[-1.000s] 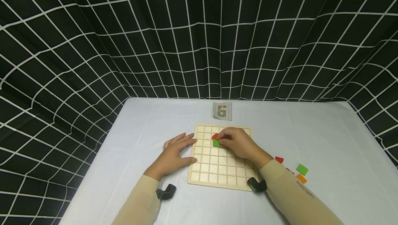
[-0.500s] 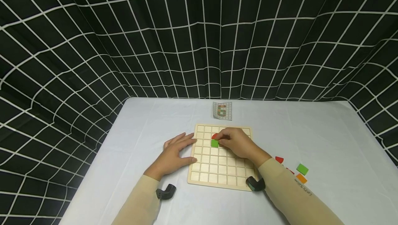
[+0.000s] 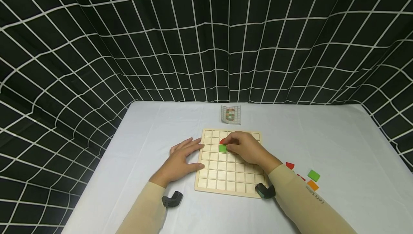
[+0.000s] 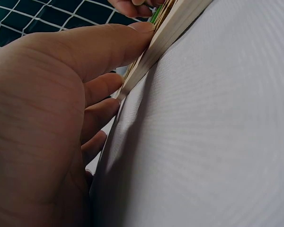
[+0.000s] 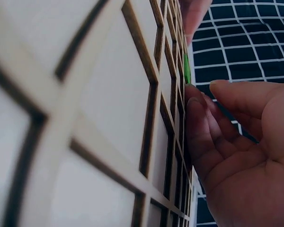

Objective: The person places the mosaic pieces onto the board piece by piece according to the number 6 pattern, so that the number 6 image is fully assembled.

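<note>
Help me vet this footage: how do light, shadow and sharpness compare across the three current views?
Head view: fairly even light over the white cloth, though grid lines on the curtain bow, from folds or lens, I can't tell which; left wrist view: dimmer, a dark shadow on the cloth beside the board; right wrist view: also dim, the board's nearest grid lines soft.

This place is looking like a lab's recording booth: black curtains (image 3: 180,40) with a white grid pattern are hanging behind and along both sides, closing in a white-clothed table (image 3: 338,137), while two black wrist-worn devices (image 3: 172,199) are jutting out above it.
</note>
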Demonstrator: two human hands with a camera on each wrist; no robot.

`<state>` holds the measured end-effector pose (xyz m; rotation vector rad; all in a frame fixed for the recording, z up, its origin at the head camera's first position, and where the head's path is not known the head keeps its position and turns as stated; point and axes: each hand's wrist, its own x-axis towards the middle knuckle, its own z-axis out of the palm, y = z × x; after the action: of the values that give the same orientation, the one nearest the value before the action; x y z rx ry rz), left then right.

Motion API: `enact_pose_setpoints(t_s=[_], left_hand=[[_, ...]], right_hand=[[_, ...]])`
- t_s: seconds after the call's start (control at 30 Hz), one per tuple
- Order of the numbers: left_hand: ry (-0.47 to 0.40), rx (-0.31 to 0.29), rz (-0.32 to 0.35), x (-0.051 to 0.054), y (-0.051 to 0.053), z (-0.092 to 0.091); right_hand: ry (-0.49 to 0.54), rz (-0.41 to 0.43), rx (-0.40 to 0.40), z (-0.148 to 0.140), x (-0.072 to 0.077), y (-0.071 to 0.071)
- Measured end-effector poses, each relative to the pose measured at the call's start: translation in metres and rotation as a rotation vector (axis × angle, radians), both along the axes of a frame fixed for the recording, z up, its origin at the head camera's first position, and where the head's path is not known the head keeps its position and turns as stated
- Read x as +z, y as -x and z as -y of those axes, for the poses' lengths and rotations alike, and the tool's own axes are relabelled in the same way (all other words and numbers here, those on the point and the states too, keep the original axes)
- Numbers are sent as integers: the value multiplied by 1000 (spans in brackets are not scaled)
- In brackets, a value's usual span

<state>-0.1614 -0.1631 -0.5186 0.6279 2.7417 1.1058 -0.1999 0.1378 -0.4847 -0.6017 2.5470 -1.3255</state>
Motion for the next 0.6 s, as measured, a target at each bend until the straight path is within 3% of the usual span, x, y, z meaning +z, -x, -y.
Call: enact_pose_setpoints(t_s=[0.37,0.6], left_hand=[[-6,-6,-1,2,0,-1],[-5,-1,0,1,0,-1]], right_hand=[[11,21,6,-1,1,0],[59,50,-48,-5,4,-1]])
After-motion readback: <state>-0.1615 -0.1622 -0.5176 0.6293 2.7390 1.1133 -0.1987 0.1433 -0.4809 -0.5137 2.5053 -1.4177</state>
